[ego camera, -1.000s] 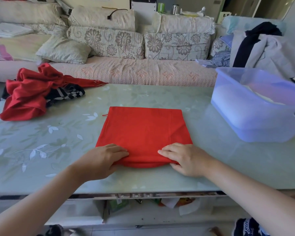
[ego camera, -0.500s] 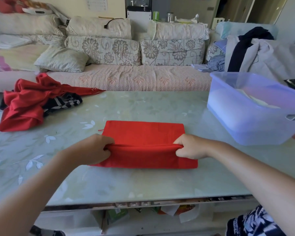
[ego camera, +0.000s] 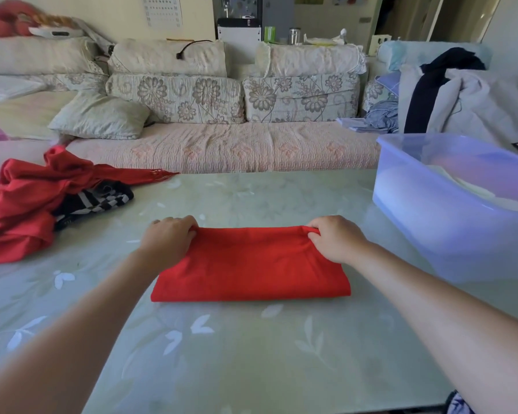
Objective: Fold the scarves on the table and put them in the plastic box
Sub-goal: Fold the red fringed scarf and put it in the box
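The folded red scarf (ego camera: pixel 251 264) lies flat in the middle of the tabletop (ego camera: pixel 251 354), a wide rectangle w/ its long edges running left-right. The left hand (ego camera: pixel 168 237) grips the far left corner and the right hand (ego camera: pixel 335 239) the far right corner. On both, the fingers (ego camera: pixel 177 222) are curled and pressed together, pinching the far edge so the cloth bunches a little under each grip. The near edge lies free, well apart from both hands.

Fingertips are tucked into the cloth, so how deep they reach can't be told. The plastic box (ego camera: pixel 449 204) sits at the right, its far side cut off by the frame; something pale lies inside, blurred through the wall. At the left, a loose red scarf (ego camera: pixel 21 210) is heaped and cut off by the frame edge, w/ a black-and-white scarf (ego camera: pixel 93 203) partly under it.

Folded cloth is matte, smooth, several layers thick, w/ a rounded near fold. The loose scarf has a fringed end. The tabletop is glossy pale green w/ white leaf prints; the box is translucent bluish plastic w/ rounded corners. Behind is a sofa (ego camera: pixel 222 144) w/ floral cushions.
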### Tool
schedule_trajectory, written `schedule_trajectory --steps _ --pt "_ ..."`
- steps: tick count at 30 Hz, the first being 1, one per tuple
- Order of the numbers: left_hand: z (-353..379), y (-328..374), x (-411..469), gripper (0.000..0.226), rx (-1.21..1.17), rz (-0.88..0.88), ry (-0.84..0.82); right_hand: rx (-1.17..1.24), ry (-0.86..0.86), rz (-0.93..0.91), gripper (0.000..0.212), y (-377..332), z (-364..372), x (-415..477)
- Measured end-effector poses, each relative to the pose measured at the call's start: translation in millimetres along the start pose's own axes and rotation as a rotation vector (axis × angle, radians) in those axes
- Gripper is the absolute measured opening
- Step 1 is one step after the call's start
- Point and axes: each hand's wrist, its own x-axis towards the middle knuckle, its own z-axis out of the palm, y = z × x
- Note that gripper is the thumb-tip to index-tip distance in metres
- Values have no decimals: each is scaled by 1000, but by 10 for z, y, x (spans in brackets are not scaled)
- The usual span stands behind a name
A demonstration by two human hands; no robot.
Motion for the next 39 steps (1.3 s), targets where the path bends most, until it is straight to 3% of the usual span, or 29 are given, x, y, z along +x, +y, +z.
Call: schedule_trajectory --steps 4,7,9,11,14,17,19,26,29,32,35,37,39 --pt "259 127 35 24 48 -15 241 -249 -16 72 26 -43 273 108" --pt "305 489 -54 29 -67 140 348 -358 89 99 35 -180 365 107" --pt "295 805 -119 36 -187 224 256 -329 224 6 40 -311 410 103" --pt "320 1056 -185 51 -242 195 36 -139 295 -169 47 -481 466 100" --pt "515 1138 -254 66 -167 196 -239 90 89 -366 47 -689 553 35" --pt "537 917 -212 83 -151 232 -200 -2 -207 -319 55 -578 655 -35" --pt "499 736 -180 82 -94 192 -154 -86 -295 -218 58 -426 671 -40" --pt "341 387 -224 52 139 -202 -42 -171 -282 -60 57 -326 617 -55" --pt "196 487 -260 33 247 -124 92 -280 -257 31 58 -407 566 -81" --pt "114 721 -326 20 148 -118 17 -375 -279 122 59 -504 506 -153" --pt "111 968 -477 47 56 -174 -179 -489 -303 152 53 -642 389 -254" --pt "186 1009 -554 64 -3 -153 -331 -579 -366 67 51 -756 260 -351" --pt "214 955 -570 65 -58 -60 -432 -577 -425 -40 52 -895 99 -487"
